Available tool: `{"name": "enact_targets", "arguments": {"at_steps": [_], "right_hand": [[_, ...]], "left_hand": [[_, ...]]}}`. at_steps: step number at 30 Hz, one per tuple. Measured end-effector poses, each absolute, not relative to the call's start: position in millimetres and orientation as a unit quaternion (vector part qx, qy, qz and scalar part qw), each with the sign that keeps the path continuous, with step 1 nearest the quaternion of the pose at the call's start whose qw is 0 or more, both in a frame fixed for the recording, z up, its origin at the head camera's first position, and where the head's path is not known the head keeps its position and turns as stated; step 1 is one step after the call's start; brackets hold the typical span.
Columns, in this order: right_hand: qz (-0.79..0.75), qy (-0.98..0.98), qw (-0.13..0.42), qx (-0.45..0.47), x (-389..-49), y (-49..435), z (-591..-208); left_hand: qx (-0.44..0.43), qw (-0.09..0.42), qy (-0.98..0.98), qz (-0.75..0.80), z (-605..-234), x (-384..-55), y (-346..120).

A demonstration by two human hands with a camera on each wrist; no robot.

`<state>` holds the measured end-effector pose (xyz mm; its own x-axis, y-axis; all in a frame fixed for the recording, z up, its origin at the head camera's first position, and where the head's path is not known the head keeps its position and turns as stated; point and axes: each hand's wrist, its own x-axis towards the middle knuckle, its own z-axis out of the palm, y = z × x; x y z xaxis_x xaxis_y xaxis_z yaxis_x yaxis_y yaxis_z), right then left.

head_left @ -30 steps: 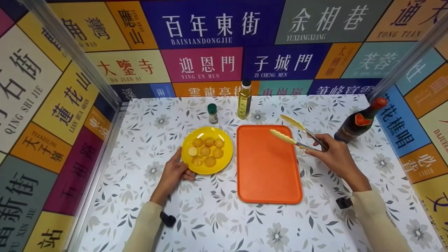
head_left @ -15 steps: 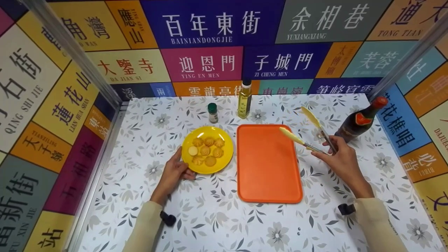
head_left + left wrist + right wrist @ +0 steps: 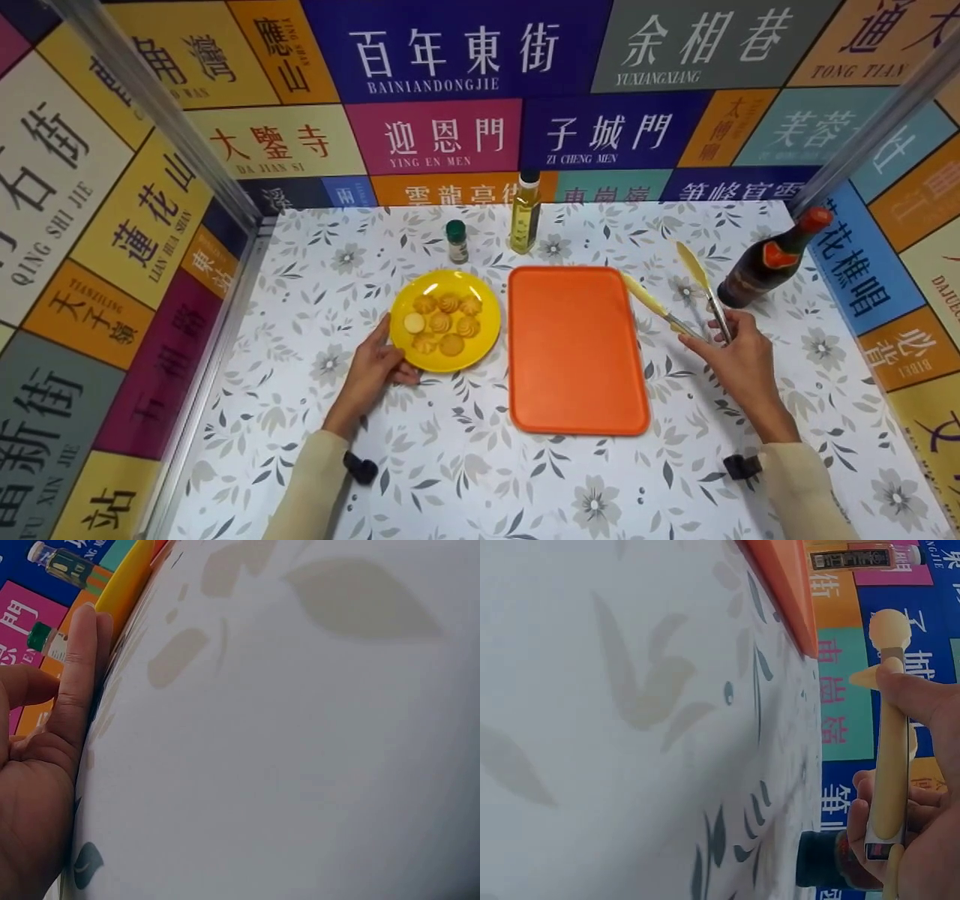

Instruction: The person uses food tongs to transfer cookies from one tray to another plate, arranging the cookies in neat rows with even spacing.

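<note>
On the left, a round yellow plate (image 3: 480, 345) bears several small golden cookies (image 3: 441, 324), one paler than the others. My left hand (image 3: 377, 361) rests at the plate's lower left rim. Fairly straight fingers (image 3: 78, 664) reach that rim in the left wrist view. My right hand (image 3: 741, 356) holds metal tongs (image 3: 699, 271) with pale yellow tips, right of the orange tray (image 3: 577, 352). The tongs' arms are spread, with nothing between them. In the right wrist view, the thumb and fingers wrap the yellow-lined tongs handle (image 3: 891, 772).
A dark red-capped bottle (image 3: 763, 262) stands just beyond my right hand. At the back are a slim oil bottle (image 3: 524, 217) and a small green-capped jar (image 3: 456, 244). A floral cloth (image 3: 465, 465) covers the table, with sign-covered walls on three sides.
My right hand has drawn the tongs rightward, from over the orange tray to beside its right edge, near the dark bottle. The left hand and the plate have stayed in place.
</note>
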<state>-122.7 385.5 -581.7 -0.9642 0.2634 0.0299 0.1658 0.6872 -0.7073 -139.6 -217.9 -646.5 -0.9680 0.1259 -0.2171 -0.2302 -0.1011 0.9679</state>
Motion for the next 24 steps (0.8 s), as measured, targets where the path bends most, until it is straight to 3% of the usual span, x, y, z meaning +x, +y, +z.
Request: {"name": "enact_targets", "arguments": {"at_steps": [24], "right_hand": [[0.386, -0.902, 0.052, -0.187, -110.6, 394.8, -612.0]], "left_hand": [[-0.033, 0.116, 0.664, 0.738, -644.9, -138.0, -217.9]]}}
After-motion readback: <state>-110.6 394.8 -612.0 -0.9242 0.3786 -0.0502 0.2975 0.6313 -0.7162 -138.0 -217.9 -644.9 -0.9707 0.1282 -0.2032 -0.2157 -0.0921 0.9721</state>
